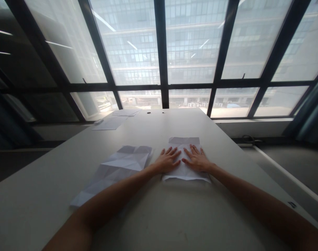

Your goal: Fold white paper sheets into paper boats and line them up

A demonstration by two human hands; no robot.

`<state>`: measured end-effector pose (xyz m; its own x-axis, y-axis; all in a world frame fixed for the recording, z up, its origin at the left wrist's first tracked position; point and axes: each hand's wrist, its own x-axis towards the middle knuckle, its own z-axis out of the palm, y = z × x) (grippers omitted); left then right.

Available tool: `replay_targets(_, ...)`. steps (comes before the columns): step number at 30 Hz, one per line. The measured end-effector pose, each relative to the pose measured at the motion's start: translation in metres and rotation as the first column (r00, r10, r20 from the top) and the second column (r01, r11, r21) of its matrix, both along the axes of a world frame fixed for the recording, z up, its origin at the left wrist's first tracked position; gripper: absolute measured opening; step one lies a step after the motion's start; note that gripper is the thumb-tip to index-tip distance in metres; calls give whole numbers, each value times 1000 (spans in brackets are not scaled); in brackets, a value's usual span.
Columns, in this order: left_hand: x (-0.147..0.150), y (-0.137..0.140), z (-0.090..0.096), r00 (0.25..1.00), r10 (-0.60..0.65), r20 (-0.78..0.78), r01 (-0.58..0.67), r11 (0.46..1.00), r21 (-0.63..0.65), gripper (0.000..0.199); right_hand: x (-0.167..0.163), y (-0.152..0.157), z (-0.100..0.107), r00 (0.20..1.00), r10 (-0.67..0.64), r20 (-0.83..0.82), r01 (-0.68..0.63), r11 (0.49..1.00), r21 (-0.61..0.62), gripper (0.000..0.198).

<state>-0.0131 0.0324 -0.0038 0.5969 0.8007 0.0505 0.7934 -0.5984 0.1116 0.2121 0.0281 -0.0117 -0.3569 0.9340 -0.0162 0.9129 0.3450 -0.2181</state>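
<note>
L hand (168,161) & R hand (197,160) splayed flat, creased paper (184,172) under both; uneven push cd rip it.

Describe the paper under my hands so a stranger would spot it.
Start at the white table before the tall windows. Right of the larger creased pile lies a creased white paper. It alone has the left hand and right hand spread on it.
</note>
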Motion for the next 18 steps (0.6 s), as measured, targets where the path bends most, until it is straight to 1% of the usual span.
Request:
replay_targets(3, 0, -1, 2, 1000, 3, 4, -3, 1000, 0, 64, 0, 2, -4, 996, -90, -5, 90, 996, 20, 84)
replay_targets(7, 1, -2, 5, 1000, 9, -10, -10, 1000, -28, 65, 9, 12, -11, 969, -245, -19, 245, 969, 20, 78)
replay_targets(8, 1, -2, 6, 1000, 11, -12, -12, 999, -34, 65, 13, 15, -12, 959, -280, -34, 282, 959, 40, 74)
replay_targets(10, 1, -2, 6, 1000, 14, -11, -15, 999, -42, 65, 20, 19, -14, 939, -327, -110, 340, 930, 139, 65)
replay_targets(11, 1, -2, 7, 1000, 14, -11, -14, 999, -45, 65, 23, 21, -14, 933, -317, -169, 348, 914, 206, 61)
replay_targets(12, 1, -2, 7, 1000, 14, -11, -14, 999, -46, 65, 25, 22, -14, 932, -278, -232, 337, 901, 274, 60)
replay_targets(14, 1, -2, 7, 1000, 10, -9, -10, 999, -46, 65, 26, 22, -13, 933, -136, -333, 266, 884, 384, 68)
replay_targets(16, 1, -3, 8, 1000, 6, -6, -6, 999, -46, 64, 25, 20, -11, 924, 10, -382, 169, 886, 433, 78)
replay_targets(18, 1, -3, 8, 1000, 2, -2, -3, 999, -45, 63, 22, 17, -9, 915, 101, -390, 78, 906, 417, 85)
